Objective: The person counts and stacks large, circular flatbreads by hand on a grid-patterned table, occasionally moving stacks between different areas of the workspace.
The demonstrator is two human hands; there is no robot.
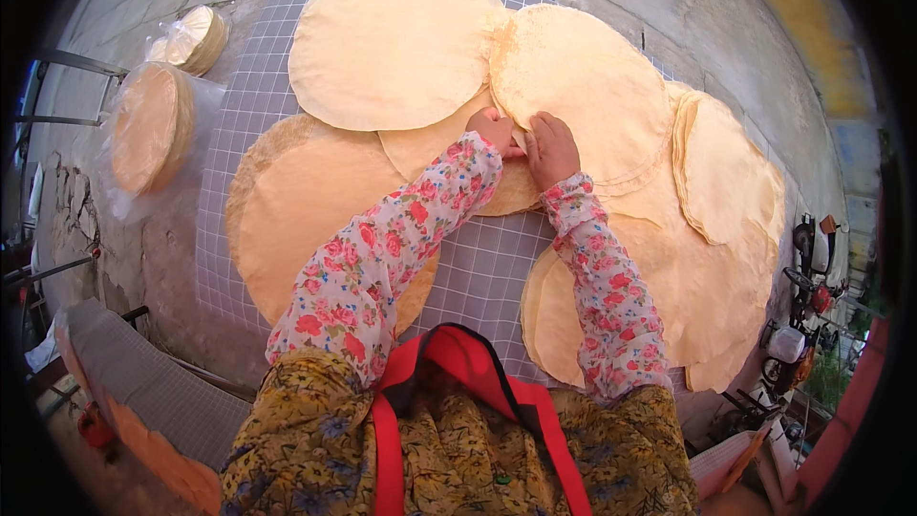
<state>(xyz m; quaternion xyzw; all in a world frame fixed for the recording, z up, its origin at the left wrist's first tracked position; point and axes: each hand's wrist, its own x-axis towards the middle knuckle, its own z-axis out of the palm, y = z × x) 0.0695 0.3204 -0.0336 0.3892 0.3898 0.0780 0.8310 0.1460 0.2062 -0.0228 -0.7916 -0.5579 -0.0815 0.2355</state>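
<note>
Large, thin, round pale-yellow sheets, like flatbread, lie in overlapping piles on a grey checked cloth [480,265]. My left hand [494,130] has its fingers curled at the edge of a sheet in the middle, between the top left pile [394,43] and the upper right pile [580,86]. Close beside it, my right hand [550,150] rests its fingers at the lower left edge of the upper right pile. The fingertips nearly meet over a small edge piece, and their grip is partly hidden. Another round pile [322,201] lies lower left, partly under my left sleeve.
Right of my hands, more sheets [723,172] overlap, some folded. On the concrete floor at left stand two stacks in clear plastic, a larger one [147,129] and a smaller one [193,39]. Motorcycles [809,294] stand at far right. Another cloth-covered surface [157,373] is lower left.
</note>
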